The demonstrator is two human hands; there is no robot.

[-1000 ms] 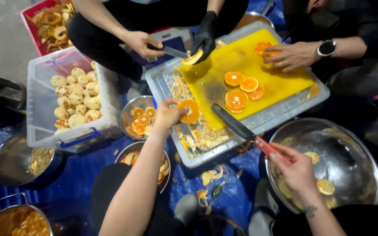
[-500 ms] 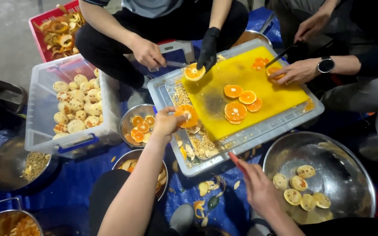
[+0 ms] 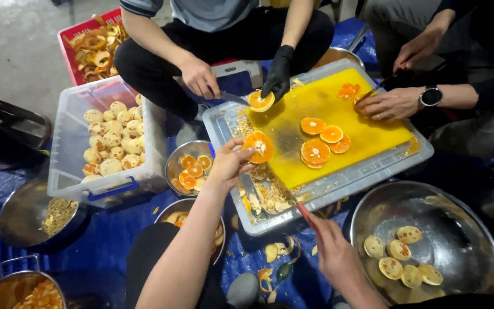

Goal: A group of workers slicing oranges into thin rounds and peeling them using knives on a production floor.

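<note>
Left hand point(image 3: 231, 163) has come up off the tray since a second ago: the orange half point(image 3: 259, 146) it pinches now sits higher, cut face toward the yellow cutting board point(image 3: 367, 134), over the board's near-left corner. Fingers clamped on its rim, thumb on the near side.

Right hand point(image 3: 331, 252) has pulled back toward the body. A second ago it held the knife point(image 3: 293, 201) out across the tray edge near the big steel bowl point(image 3: 430, 246); now it's low at the tray's near rim, blade pointing up-left over the peel scraps point(image 3: 267, 191). Fingers closed round the red handle.

My read: one cut looks finished and the hands are between strokes, with fruit lifted clear of the scrap strip and blade drawn off it.

Where things lie:
- Clear plastic tray point(image 3: 338, 186) carries the board; orange slices point(image 3: 321, 140) in a cluster mid-board.
- Steel bowl to the right holds a few pale peeled end-caps.
- Small steel bowl point(image 3: 188, 166) left of the tray holds orange pieces, just beside the left wrist.
- Clear bin point(image 3: 107, 146) further left is full of peeled whole fruit.

Others at work: a person opposite with one black glove point(image 3: 278, 74) holding another orange half at the board's far corner, and a person with a wristwatch point(image 3: 430, 96), hand flat on the board's far-right edge.
</note>
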